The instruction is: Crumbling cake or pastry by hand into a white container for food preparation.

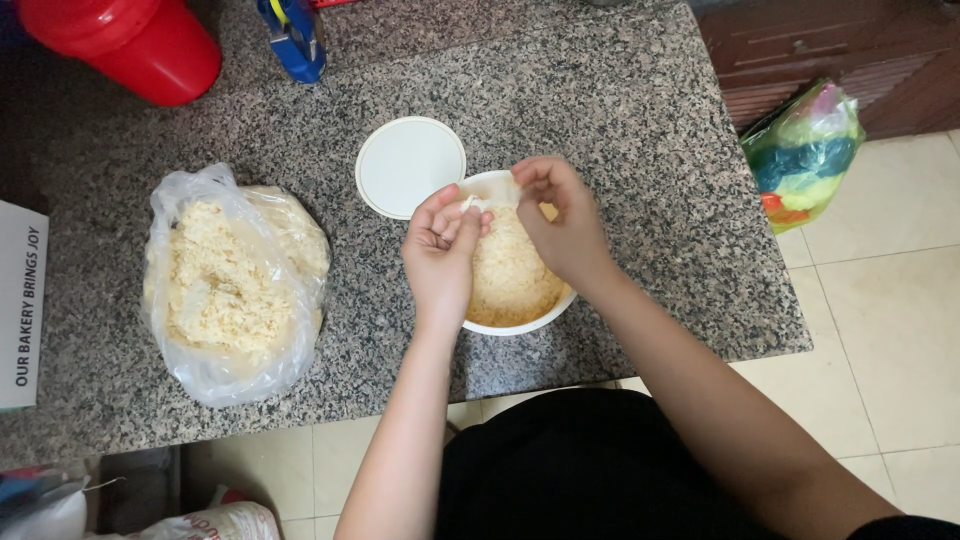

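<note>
A white round bowl (512, 326) filled with pale yellow crumbly flakes sits on the speckled granite counter (620, 110), near its front edge. Both hands hover over the bowl. My left hand (440, 252) and my right hand (562, 225) together pinch a small white piece, perhaps a sachet or wrapper (482, 203), above the bowl's far rim. A white round lid (408, 165) lies flat just behind the bowl, to the left. What is inside the white piece cannot be made out.
A clear plastic bag (232, 285) of the same flakes lies open at the left. A red container (125, 42) and a blue tool (293, 40) stand at the back. A white box (20, 300) sits at the left edge. A colourful plastic bag (803, 152) lies on the tiled floor.
</note>
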